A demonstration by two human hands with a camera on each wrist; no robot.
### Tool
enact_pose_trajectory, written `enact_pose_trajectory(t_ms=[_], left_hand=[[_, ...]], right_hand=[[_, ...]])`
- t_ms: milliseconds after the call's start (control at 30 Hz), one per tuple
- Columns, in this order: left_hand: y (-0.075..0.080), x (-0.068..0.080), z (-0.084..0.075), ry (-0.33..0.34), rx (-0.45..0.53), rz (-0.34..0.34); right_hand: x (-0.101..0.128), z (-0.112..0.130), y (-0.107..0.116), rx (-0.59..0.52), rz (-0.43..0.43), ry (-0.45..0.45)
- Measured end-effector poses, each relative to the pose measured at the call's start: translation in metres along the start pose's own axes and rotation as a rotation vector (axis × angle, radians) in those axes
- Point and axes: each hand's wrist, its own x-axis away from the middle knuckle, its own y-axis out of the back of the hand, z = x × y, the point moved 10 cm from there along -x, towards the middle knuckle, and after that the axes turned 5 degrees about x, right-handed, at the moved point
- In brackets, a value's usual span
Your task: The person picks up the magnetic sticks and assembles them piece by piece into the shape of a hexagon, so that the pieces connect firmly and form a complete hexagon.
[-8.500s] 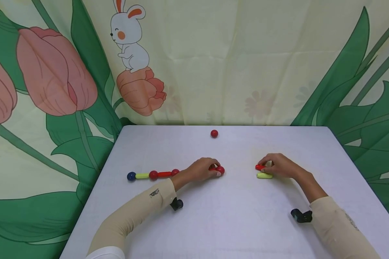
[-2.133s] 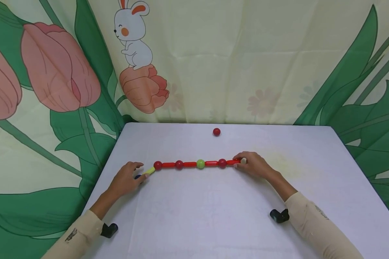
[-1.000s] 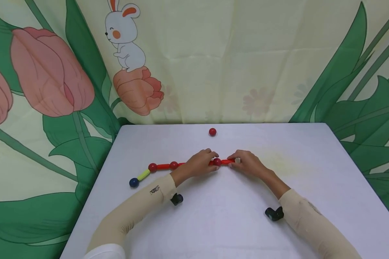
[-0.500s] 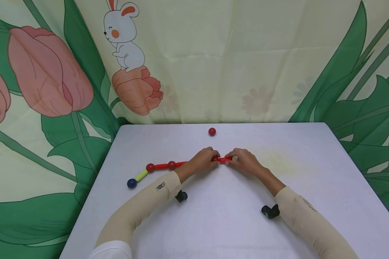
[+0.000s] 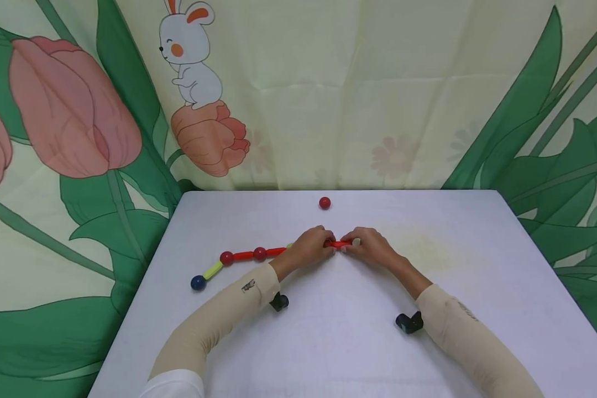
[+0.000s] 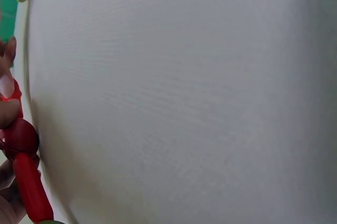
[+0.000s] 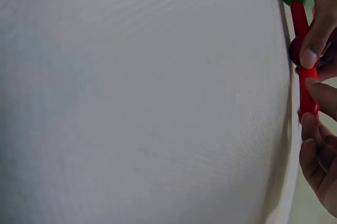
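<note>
- The left hand (image 5: 308, 250) grips the chain (image 5: 251, 255) of rods and balls mid-desk (image 5: 328, 331), hiding its green ball.
- The right hand (image 5: 373, 250) pinches the red end rod (image 5: 339, 244); the tip is covered.
- Both wrist views crop the fingers.

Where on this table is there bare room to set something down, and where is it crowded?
Bare: the table near edge in front of both forearms, and its right side beyond the right hand. Crowded: the middle, where the left hand and right hand grip the bead-and-rod chain; a loose red ball sits by the far edge.
</note>
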Motion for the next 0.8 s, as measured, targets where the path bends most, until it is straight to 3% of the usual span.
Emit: enact_pose_trajectory(t_ms=[400,567,800], left_hand=[[0.005,0.003,0.007,0.021,0.068,-0.017],[0.005,0.002,0.010,0.026,0.077,-0.018],[0.002,0.001,0.012,0.037,0.111,0.006]], right_hand=[[-0.017,-0.014,-0.002,-0.146,0.101,-0.087],[-0.039,-0.016,0.007,-0.228,0.157,-0.122],[-0.082,-0.016,0.026,-0.191,0.130,-0.109]])
